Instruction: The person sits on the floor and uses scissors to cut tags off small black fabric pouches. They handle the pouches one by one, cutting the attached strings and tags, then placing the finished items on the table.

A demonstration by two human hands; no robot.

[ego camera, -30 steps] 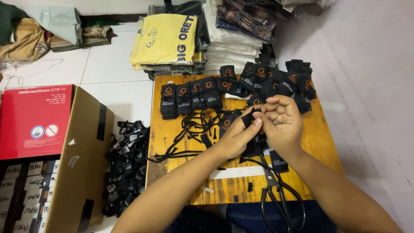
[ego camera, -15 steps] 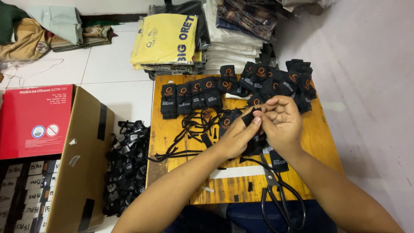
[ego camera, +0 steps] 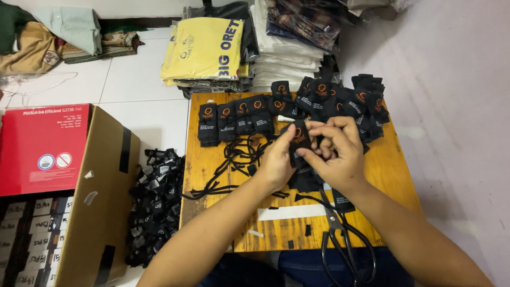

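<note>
Pinched a small black tag [ego camera: 299,139] (orange mark on its face) between left hand [ego camera: 280,162] and right hand [ego camera: 336,151], both clamped on it, above the wooden table [ego camera: 393,175], near black cords [ego camera: 234,159], scissors [ego camera: 340,239] and rows of tags [ego camera: 236,119].

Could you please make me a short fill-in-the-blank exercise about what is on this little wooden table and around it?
1. Both hands hold one small ____ tag.
2. The scissors have ____ handles.
3. The wooden table stands to the ____ of the cardboard box.
4. The folded bags behind the table are ____.

Missing words: black; black; right; yellow
</note>
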